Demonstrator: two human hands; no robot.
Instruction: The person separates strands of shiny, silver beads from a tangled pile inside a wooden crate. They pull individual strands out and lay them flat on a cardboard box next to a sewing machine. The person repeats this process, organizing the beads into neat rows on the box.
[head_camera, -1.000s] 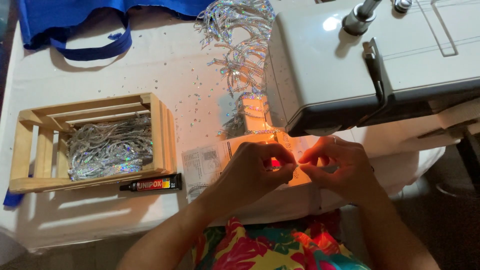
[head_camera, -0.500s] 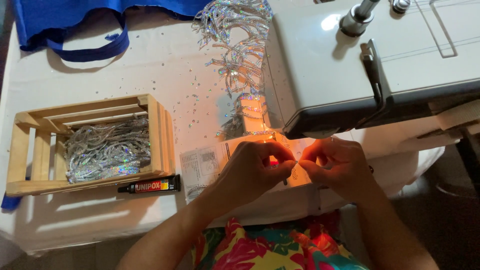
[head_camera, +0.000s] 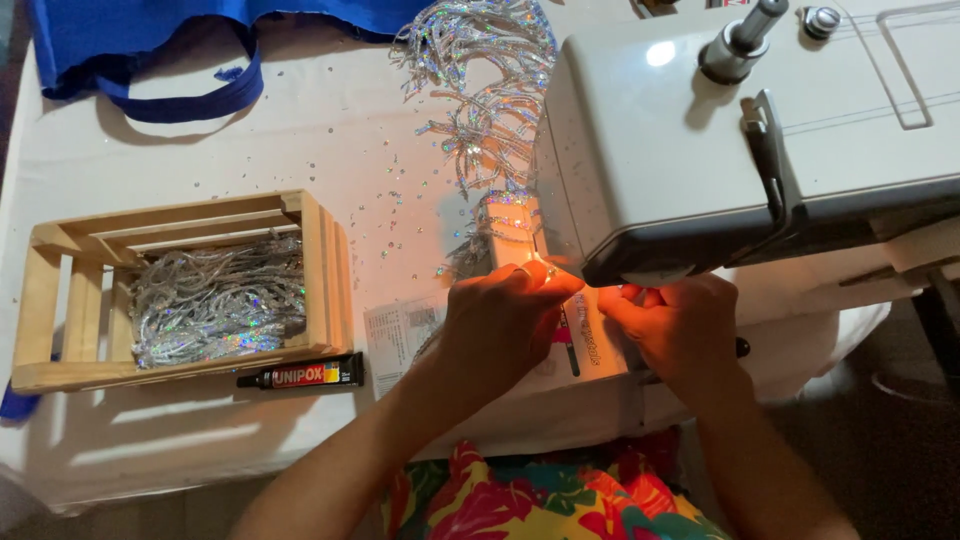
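Silver holographic fringe (head_camera: 490, 110) trails from the far side of the white table (head_camera: 330, 150) down to the needle area of the white sewing machine (head_camera: 740, 130), and that is where I have both hands working under the machine's warm lamp. My left hand (head_camera: 505, 320) sits just left of the needle zone with its fingers curled together and the tips pressed on the near end of the fringe strip. My right hand (head_camera: 685, 325) is tucked under the machine head, fingertips drawn together as if pinching something small, though I cannot tell what, since the machine head and the glare hide it. The two hands are nearly touching.

To do this step well, I judge that the strip should lie flat and square to the foot, with my left fingertips holding the band only, not the loose strands. The strands (slippery, easily snagged) want sweeping off to the left so none fold under the needle. I would keep both sets of fingertips to the sides of the needle's line, and let the right hand do the fine work.

Well to the left, a wooden crate (head_camera: 180, 290) holds more silver fringe, a black glue tube (head_camera: 300, 375) lies just near it, and a blue bag (head_camera: 200, 40) rests at the far edge.
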